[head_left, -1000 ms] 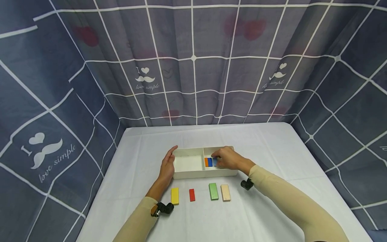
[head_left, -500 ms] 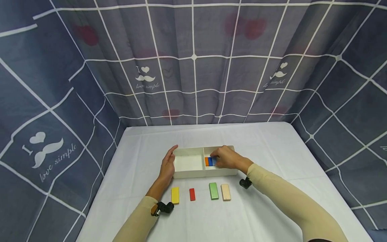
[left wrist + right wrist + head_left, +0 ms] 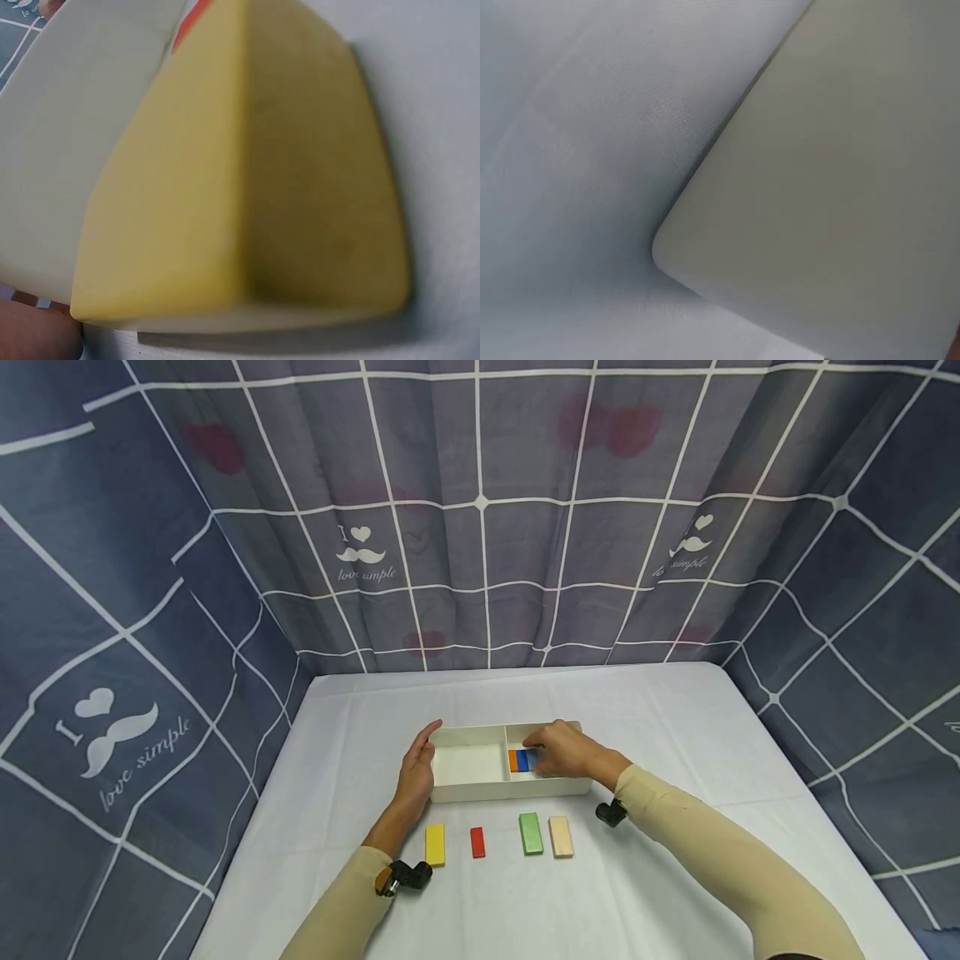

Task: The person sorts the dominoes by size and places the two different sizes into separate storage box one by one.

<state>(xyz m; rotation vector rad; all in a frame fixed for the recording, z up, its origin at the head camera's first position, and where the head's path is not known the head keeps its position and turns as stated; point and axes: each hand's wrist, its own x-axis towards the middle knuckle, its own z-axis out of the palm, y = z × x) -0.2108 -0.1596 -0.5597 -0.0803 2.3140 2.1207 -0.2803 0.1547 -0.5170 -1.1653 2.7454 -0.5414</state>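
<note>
A white two-compartment box (image 3: 472,792) stands on the table, its long side facing me. Along its left end lies my left hand (image 3: 412,774), fingers extended against the wall and thumb near the rim. My right hand (image 3: 567,752) reaches into the right compartment, its fingers bent over a light blue block (image 3: 532,758) that they partly cover. Against the divider, an orange block (image 3: 513,761) and a dark blue block (image 3: 522,761) sit side by side, left of the light blue one. The right wrist view shows mostly the box wall (image 3: 817,195).
In front of the box lie a yellow block (image 3: 435,846), a red block (image 3: 477,842), a green block (image 3: 531,834) and a natural wood block (image 3: 560,837). The yellow one fills much of the left wrist view. A checked curtain (image 3: 450,552) surrounds the white-covered table (image 3: 637,710).
Almost nothing moves. My right hand shifts very slightly over the light blue block, while my left hand stays at the box's left end.
</note>
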